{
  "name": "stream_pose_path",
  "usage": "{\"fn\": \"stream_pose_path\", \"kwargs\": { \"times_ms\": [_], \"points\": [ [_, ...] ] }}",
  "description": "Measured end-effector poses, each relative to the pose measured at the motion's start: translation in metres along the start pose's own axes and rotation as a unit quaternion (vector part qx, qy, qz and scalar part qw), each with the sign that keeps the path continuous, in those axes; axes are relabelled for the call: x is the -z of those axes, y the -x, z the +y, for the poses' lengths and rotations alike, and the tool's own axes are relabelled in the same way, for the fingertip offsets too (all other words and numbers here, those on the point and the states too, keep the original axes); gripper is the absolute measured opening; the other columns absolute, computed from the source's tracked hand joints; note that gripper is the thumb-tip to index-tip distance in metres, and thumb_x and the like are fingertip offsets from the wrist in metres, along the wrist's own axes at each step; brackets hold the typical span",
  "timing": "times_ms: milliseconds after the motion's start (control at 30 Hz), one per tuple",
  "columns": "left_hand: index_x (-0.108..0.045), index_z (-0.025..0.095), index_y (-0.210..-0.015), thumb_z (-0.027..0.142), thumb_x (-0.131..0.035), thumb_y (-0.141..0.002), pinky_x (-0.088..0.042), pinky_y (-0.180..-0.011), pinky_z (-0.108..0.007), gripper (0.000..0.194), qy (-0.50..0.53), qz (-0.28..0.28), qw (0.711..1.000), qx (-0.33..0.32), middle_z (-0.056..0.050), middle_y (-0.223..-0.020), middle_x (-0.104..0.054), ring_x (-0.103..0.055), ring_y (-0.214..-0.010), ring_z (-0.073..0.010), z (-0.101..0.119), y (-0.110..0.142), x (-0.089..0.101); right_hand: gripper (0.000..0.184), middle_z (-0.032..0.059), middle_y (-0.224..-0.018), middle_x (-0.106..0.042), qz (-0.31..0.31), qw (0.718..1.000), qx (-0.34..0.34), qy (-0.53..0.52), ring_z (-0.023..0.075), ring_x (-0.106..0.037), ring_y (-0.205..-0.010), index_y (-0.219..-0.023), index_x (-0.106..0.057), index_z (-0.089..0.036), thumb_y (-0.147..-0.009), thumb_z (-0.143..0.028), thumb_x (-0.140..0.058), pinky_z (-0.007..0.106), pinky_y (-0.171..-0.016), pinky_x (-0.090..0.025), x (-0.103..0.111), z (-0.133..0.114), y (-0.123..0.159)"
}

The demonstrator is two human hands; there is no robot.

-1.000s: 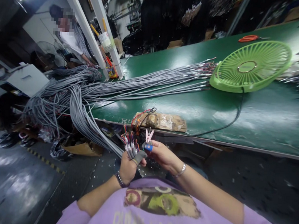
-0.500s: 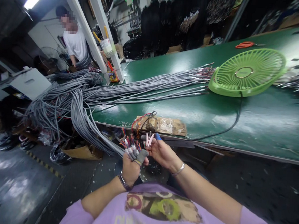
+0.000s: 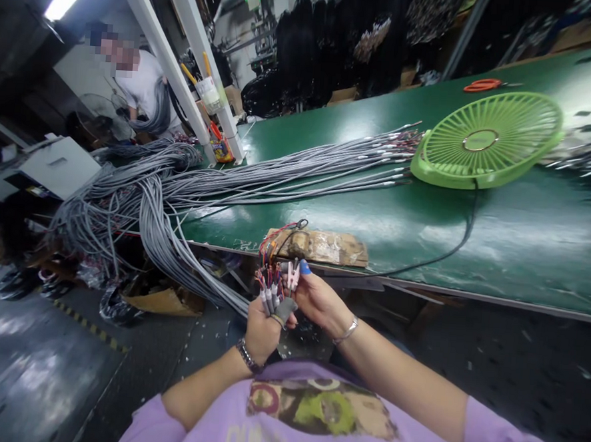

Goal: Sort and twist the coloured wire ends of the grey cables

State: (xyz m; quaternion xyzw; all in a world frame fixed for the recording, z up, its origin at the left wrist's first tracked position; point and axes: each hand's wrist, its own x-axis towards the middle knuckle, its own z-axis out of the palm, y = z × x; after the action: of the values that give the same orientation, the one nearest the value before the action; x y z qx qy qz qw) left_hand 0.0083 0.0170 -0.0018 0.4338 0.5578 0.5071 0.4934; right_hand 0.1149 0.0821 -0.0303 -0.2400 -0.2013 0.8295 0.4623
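A bundle of grey cables (image 3: 266,302) is gripped in my left hand (image 3: 262,334), whose thumb wears a grey cover. White collars and thin coloured wires stick up from the bundle's end, above the fist. My right hand (image 3: 320,305), with blue wrapping on a fingertip, pinches a small pink clip-like tool (image 3: 293,275) right beside those wires. Whether the tool touches a wire I cannot tell. Just beyond both hands, a worn wooden block (image 3: 328,247) with red and black wires at its left end lies on the bench edge.
More grey cables (image 3: 258,170) stretch across the green bench (image 3: 425,235) and hang over its front at left. A green fan (image 3: 488,141) lies at right, its black cord trailing forward. Orange-handled scissors (image 3: 483,85) lie behind it. A person (image 3: 142,81) holds cables at back left.
My left hand has brought the cable ends slightly right, closer to the pink tool. My right hand has shifted slightly left. The person at the back has lifted a grey coil and leaned left.
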Motion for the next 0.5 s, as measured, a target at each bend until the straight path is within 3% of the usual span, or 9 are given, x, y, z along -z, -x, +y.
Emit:
{"fn": "stream_pose_path", "kwargs": {
  "times_ms": [167,367,500],
  "points": [
    [-0.061,0.017,-0.061,0.055,-0.074,-0.064,-0.049,-0.046,-0.026,0.041,0.003,0.003,1.000,0.002,0.000,-0.046,-0.060,-0.054,-0.041,-0.0124,-0.002,0.002,0.003,0.044,0.0006,-0.073,-0.065,-0.001,1.000,-0.026,-0.008,0.0130,-0.056,-0.066,-0.086,-0.068,-0.020,-0.072,-0.062,-0.068,0.026,-0.065,-0.045,0.008,0.002,0.001],
    [-0.066,0.015,-0.060,0.052,-0.072,-0.071,-0.049,-0.049,-0.025,0.039,0.012,-0.033,0.999,-0.012,-0.003,-0.048,-0.064,-0.058,-0.045,-0.0136,-0.009,0.007,0.013,0.037,0.0001,-0.071,-0.064,0.020,0.997,-0.058,-0.040,0.0117,-0.055,-0.062,-0.072,-0.061,-0.021,-0.076,-0.057,-0.067,0.025,-0.062,-0.044,0.023,0.005,0.008],
    [-0.071,0.014,-0.066,0.055,-0.074,-0.067,-0.051,-0.052,-0.028,0.041,0.068,-0.037,0.996,0.037,-0.005,-0.052,-0.067,-0.063,-0.050,-0.0172,-0.008,0.008,0.016,0.033,0.0006,-0.072,-0.066,0.049,0.995,-0.081,-0.032,0.0107,-0.056,-0.061,-0.071,-0.063,-0.020,-0.073,-0.052,-0.073,0.024,-0.061,-0.045,0.035,0.006,0.016]
  ]
}}
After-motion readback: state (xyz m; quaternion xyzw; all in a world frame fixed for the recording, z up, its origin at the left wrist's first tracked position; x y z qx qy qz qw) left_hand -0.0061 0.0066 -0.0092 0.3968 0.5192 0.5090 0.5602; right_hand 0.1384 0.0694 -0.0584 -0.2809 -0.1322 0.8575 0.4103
